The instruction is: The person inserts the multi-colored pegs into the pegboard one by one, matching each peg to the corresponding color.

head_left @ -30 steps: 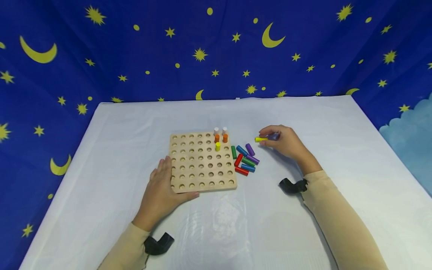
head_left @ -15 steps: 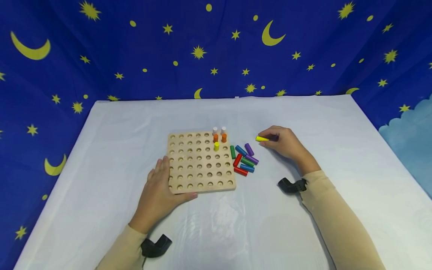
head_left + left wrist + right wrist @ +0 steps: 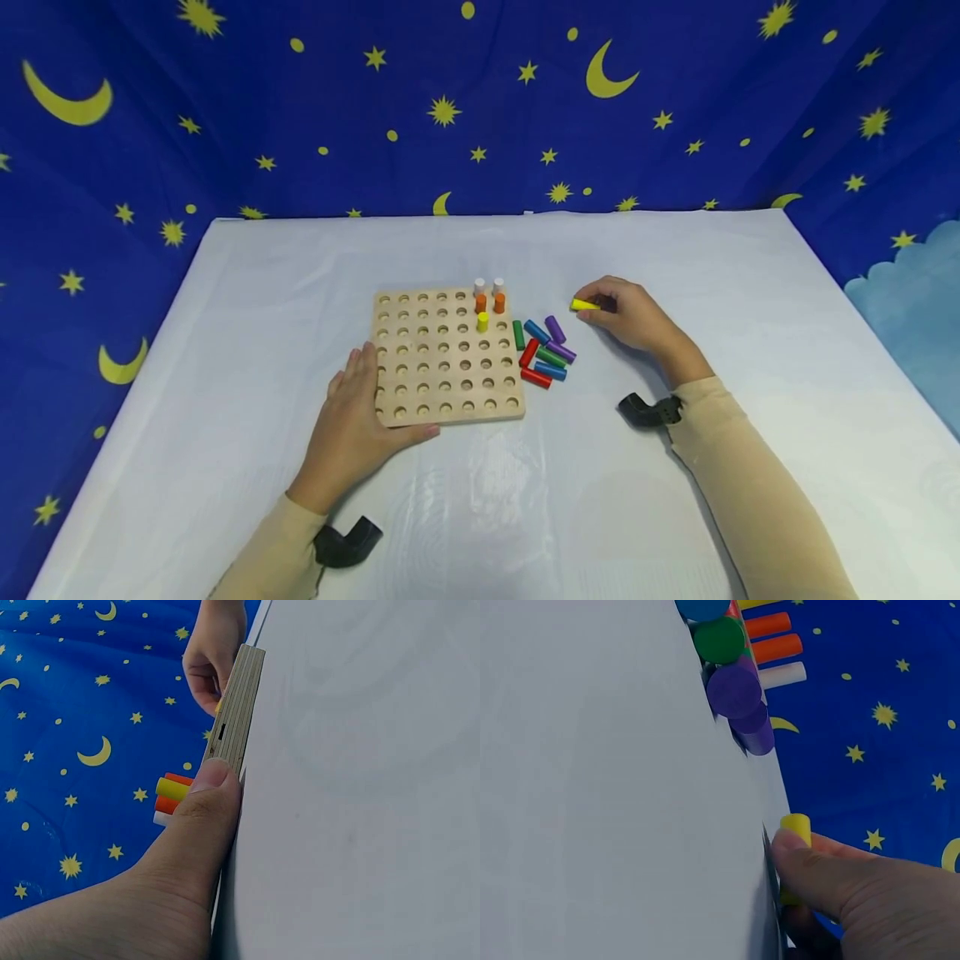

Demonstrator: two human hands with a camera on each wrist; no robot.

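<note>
From the head view, the right hand (image 3: 628, 314) sits right of centre in the frame, its grip pinched on a yellow peg (image 3: 584, 305) held level just above the white tabletop (image 3: 675, 517). The left hand (image 3: 357, 421) lies lower left of centre, fingers flat along the left edge of the wooden pegboard (image 3: 447, 357) and thumb against its near edge, its grip relaxed and holding nothing.

Only the head view shows the board's layout: two white pegs (image 3: 489, 285), two orange pegs (image 3: 490, 302) and one standing yellow peg (image 3: 483, 321) cluster at its upper right corner, with the other holes bare. A heap of loose pegs (image 3: 542, 353), green, blue, purple and red, lies between the board and the right hand.

The left wrist view adds the board's layered side edge (image 3: 238, 712) and the thumb (image 3: 210, 796) pressed on it, with the right hand (image 3: 214, 652) at the top of the frame. The right wrist view shows the thumb (image 3: 821, 874) clamped over the held yellow peg (image 3: 796, 829), and the loose pegs end-on at the upper centre.

The board's right edge nearly touches the heap. Bare tabletop lies wide across the lower frame, the far side and both flanks, bounded by the starry blue backdrop (image 3: 225, 108).
</note>
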